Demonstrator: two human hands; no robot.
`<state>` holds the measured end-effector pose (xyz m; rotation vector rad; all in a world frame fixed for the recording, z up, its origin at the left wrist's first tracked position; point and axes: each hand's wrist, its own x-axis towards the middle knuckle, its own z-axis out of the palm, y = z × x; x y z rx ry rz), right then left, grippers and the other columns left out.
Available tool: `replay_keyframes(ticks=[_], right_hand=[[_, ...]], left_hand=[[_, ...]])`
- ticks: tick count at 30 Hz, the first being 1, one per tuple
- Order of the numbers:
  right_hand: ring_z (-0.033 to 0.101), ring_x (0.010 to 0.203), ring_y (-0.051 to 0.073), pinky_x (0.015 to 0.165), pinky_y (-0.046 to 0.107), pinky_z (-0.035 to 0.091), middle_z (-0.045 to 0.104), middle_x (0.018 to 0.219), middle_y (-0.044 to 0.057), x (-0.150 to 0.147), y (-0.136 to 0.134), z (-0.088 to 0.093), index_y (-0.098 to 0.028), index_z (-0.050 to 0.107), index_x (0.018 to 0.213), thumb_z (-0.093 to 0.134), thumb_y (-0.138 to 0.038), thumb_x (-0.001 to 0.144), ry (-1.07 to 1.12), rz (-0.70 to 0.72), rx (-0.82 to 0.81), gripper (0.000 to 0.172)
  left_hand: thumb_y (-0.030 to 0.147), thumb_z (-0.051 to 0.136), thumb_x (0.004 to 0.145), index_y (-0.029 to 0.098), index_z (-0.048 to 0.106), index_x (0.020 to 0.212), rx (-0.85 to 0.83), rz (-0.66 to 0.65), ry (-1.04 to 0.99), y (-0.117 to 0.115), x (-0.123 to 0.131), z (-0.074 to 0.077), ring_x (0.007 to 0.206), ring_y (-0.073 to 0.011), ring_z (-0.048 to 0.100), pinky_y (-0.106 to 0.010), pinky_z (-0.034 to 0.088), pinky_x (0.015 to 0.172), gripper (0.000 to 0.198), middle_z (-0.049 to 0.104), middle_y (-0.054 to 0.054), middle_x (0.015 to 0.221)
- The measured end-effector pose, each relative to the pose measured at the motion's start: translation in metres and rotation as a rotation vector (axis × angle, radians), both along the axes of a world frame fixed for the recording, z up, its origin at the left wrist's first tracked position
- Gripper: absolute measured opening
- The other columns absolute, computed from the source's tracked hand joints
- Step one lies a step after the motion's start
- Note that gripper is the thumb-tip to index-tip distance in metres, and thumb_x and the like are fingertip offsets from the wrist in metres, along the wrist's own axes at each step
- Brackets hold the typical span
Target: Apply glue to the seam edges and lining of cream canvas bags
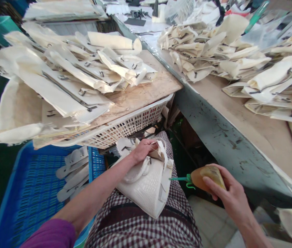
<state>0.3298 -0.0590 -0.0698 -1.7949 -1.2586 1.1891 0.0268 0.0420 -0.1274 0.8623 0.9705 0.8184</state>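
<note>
A white handbag [140, 187] with a crocodile-like texture lies across my lap on a checked apron [182, 210]. Fingers of my left hand [146, 150] are closed on its upper edge, beside the looped handles [163, 151]. In my right hand [225, 182] is an amber glue bottle [205, 177] with a thin green nozzle [180, 178]. The bottle lies sideways, its tip pointing left at the bag's open side panel [165, 189]. From this angle I cannot tell whether the tip touches the panel.
Cream bag pieces [65, 75] with zips cover a board [146, 93] on a white basket [135, 120]. More pieces [272, 65] are heaped on the right-hand bench [228, 103]. A blue crate [37, 186] at lower left holds pale strips [76, 172].
</note>
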Motion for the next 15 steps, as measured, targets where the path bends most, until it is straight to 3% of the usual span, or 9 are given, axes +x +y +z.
replay_keyframes(ticks=[3,6,11,15], right_hand=[[0.048,0.05,0.014,0.041,0.024,0.043,0.065,0.081,0.001,-0.002,-0.003,0.008,-0.021,0.064,0.117,0.079,-0.059,0.082,0.046,0.05,-0.046,0.054],[0.048,0.048,0.014,0.04,0.025,0.042,0.065,0.079,0.001,-0.001,-0.002,0.005,-0.02,0.064,0.116,0.081,-0.061,0.08,0.068,0.063,-0.08,0.058],[0.053,0.053,0.018,0.043,0.028,0.05,0.067,0.088,0.004,0.002,0.002,-0.006,-0.02,0.063,0.119,0.085,-0.061,0.074,-0.025,-0.061,0.016,0.065],[0.052,0.053,0.017,0.042,0.027,0.048,0.067,0.085,0.003,-0.003,-0.002,0.002,-0.022,0.065,0.117,0.084,-0.059,0.076,-0.009,-0.01,0.005,0.058]], left_hand=[[0.064,0.082,0.066,0.011,0.065,0.07,-0.005,-0.001,0.002,0.0,0.0,-0.001,0.056,-0.0085,0.04,-0.022,0.027,0.057,0.056,0.051,0.003,0.061],[0.063,0.083,0.066,0.011,0.065,0.068,-0.006,0.005,0.007,0.001,0.0,-0.002,0.055,-0.0084,0.039,-0.022,0.026,0.055,0.056,0.049,0.004,0.06],[0.063,0.084,0.066,0.012,0.063,0.066,-0.02,0.019,0.008,0.0,0.001,-0.002,0.054,-0.0089,0.04,-0.023,0.028,0.053,0.055,0.047,0.004,0.058],[0.062,0.086,0.063,0.012,0.064,0.066,-0.024,0.029,0.005,-0.001,0.001,-0.002,0.054,-0.0092,0.042,-0.023,0.03,0.054,0.055,0.047,0.004,0.057]])
